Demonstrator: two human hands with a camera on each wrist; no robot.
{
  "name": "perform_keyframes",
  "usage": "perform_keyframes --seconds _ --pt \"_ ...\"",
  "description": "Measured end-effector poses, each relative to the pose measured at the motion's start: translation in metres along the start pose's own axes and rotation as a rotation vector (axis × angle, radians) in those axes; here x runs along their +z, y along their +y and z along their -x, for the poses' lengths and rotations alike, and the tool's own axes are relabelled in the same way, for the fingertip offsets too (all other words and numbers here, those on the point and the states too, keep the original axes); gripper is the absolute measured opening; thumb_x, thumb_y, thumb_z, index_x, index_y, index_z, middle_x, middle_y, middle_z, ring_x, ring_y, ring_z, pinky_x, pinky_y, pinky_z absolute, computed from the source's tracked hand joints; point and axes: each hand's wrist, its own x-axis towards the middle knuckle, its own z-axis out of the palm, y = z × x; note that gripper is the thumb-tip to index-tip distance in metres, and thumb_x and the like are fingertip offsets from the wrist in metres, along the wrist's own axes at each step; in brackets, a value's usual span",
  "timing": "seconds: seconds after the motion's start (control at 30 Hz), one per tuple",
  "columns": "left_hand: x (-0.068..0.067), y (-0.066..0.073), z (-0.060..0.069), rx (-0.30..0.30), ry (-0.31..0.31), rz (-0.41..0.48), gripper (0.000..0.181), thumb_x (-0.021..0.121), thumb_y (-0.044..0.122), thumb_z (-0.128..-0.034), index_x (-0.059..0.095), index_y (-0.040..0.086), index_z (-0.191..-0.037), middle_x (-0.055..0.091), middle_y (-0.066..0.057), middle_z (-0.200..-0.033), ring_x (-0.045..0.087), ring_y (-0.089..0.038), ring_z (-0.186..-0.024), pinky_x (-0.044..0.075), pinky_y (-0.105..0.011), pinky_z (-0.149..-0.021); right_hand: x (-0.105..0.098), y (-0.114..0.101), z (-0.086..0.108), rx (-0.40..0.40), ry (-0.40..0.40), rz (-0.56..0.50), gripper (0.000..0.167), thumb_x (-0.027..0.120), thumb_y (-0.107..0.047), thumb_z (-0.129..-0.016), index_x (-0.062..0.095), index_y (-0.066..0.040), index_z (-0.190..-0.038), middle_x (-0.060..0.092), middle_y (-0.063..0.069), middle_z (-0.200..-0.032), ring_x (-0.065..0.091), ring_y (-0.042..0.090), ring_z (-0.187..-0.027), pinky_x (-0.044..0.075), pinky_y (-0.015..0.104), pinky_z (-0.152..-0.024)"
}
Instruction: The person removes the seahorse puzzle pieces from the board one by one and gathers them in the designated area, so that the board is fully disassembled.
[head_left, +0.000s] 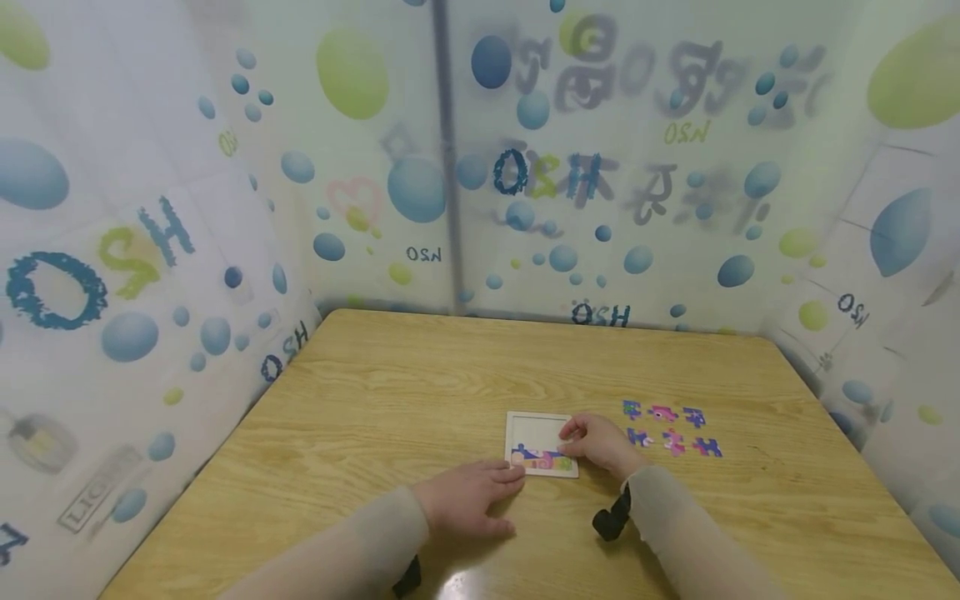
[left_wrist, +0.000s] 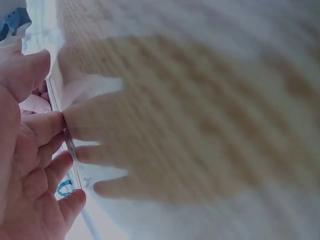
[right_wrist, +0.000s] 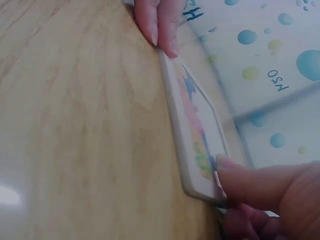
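A small square jigsaw tray [head_left: 543, 414] with a pale raised frame lies flat on the table, with colourful puzzle pieces [head_left: 542, 460] along its near side and a bare pale base beyond them. My left hand [head_left: 472, 497] lies palm down with fingers extended, its fingertips touching the tray's near left corner. My right hand [head_left: 603, 442] is at the tray's right edge. In the right wrist view, the right thumb [right_wrist: 245, 182] rests over that edge while the other fingers curl against its outer side, pinching it. Whether a loose piece is under the thumb is hidden.
Several loose jigsaw pieces [head_left: 663, 413] in pink, purple and blue lie in two rows to the right of the tray. The wooden table [head_left: 375, 375] meets patterned curtains [head_left: 375, 208] at its back and sides. Black wrist straps [head_left: 611, 523] show below the sleeves.
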Motion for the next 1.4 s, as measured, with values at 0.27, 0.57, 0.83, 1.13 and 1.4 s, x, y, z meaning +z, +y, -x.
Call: perform_keyframes --seconds 0.27,0.57,0.83,1.13,1.4 --pt "-0.003 0.001 -0.003 -0.005 -0.013 0.013 0.068 0.048 0.057 -0.0936 0.041 0.015 -0.147 0.030 0.003 -0.155 0.030 -0.020 -0.141 0.026 -0.034 -0.113 0.001 -0.018 0.001 -0.053 -0.014 0.105 0.015 0.073 -0.020 -0.085 0.069 -0.011 -0.097 0.058 0.004 -0.084 0.050 0.020 -0.079 0.040 0.033 -0.070" --pt "-0.004 0.001 -0.003 0.006 -0.014 0.029 0.066 0.048 0.054 -0.0947 0.043 0.012 -0.146 0.031 0.001 -0.154 0.030 -0.019 -0.141 0.025 -0.031 -0.114 0.037 -0.041 0.003 -0.059 -0.051 -0.066 0.013 0.070 -0.013 -0.087 0.069 -0.007 -0.099 0.063 0.004 -0.085 0.055 0.016 -0.064 0.048 0.025 -0.058" --pt "-0.005 -0.001 -0.004 0.022 -0.014 0.021 0.066 0.047 0.054 -0.0953 0.044 0.012 -0.145 0.033 0.000 -0.153 0.031 -0.019 -0.140 0.026 -0.031 -0.113 0.050 -0.039 0.005 -0.035 -0.035 -0.098 0.015 0.074 -0.006 -0.082 0.067 -0.005 -0.095 0.059 0.006 -0.082 0.054 0.018 -0.073 0.047 0.025 -0.063" --pt "-0.004 -0.001 -0.003 0.019 -0.005 0.002 0.065 0.048 0.054 -0.0947 0.044 0.013 -0.145 0.033 0.002 -0.153 0.031 -0.018 -0.140 0.027 -0.030 -0.113 0.053 -0.037 0.004 -0.056 -0.010 -0.037 0.013 0.076 -0.007 -0.080 0.069 -0.006 -0.091 0.061 0.004 -0.079 0.055 0.017 -0.072 0.046 0.026 -0.065" --pt "-0.004 -0.001 -0.004 0.017 -0.007 0.001 0.066 0.046 0.055 -0.0949 0.044 0.012 -0.145 0.033 0.002 -0.153 0.031 -0.018 -0.140 0.027 -0.031 -0.113 0.054 -0.035 -0.001 -0.063 -0.022 -0.033 0.016 0.078 -0.008 -0.079 0.068 -0.005 -0.091 0.062 0.003 -0.081 0.055 0.017 -0.075 0.046 0.027 -0.066"
